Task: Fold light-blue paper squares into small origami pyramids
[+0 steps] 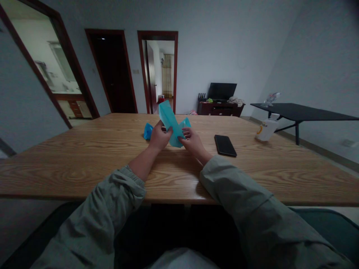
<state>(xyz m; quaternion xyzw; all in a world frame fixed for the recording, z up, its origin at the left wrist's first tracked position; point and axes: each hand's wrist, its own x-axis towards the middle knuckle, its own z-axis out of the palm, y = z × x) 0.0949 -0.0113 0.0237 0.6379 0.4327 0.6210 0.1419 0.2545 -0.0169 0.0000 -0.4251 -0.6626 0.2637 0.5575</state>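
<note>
A folded strip of turquoise paper (170, 118) is held up above the wooden table, tilted with its top leaning left. My left hand (159, 137) pinches its left edge, thumb in front. At the lower right edge, my right hand (193, 140) grips the same paper with the thumb on its face. A turquoise pointed piece (186, 122) shows just behind my right fingers; I cannot tell whether it belongs to the same sheet. Beside my left hand, a darker blue folded piece (147, 131) rests on the table, partly covered by that hand.
On the wooden table (106, 160), a black phone or tablet (225, 145) lies right of my hands. A white cup-like container (266, 130) stands farther right. Beyond it is a black table (303, 111). A television (222, 91) sits on a dark cabinet at the back wall.
</note>
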